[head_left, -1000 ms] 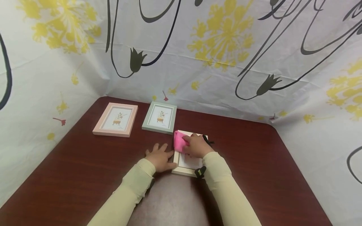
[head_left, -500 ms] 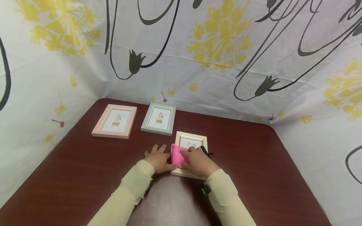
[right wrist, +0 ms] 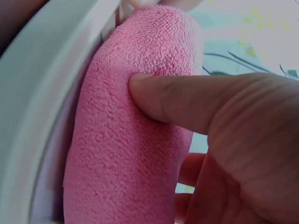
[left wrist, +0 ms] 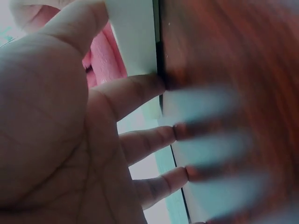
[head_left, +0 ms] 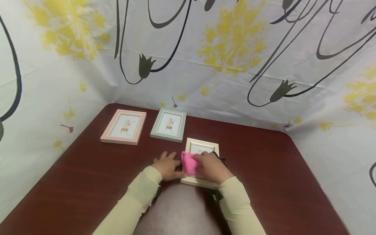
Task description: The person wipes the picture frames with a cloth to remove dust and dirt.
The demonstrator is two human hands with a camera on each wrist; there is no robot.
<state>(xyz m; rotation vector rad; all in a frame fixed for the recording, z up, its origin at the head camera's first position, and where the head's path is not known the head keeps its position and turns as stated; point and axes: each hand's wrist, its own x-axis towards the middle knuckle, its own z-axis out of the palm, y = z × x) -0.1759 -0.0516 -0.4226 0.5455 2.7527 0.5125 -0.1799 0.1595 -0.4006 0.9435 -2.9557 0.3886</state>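
A cream picture frame [head_left: 202,142] lies flat on the table, its picture partly covered. My right hand [head_left: 212,167] holds a folded pink cloth [head_left: 189,164] against the front of this frame, near its lower left part. In the right wrist view the thumb presses into the fuzzy pink cloth [right wrist: 126,130], with other fingers behind it. My left hand [head_left: 167,167] lies spread at the frame's left side, its thumb on the frame's lower left edge. The left wrist view shows the fingers of the left hand [left wrist: 60,121] extended, with fingertips down at the tabletop.
A pink picture frame [head_left: 142,128] lies at the back left of the dark red table [head_left: 258,163]. Beside it is a light green picture frame [head_left: 154,130]. A white sheet [head_left: 176,42] with flower prints hangs around the back and sides.
The right hand and pink cloth have moved from the top of the cream frame toward its lower part, uncovering its upper edge. The left hand has stayed nearly in place.
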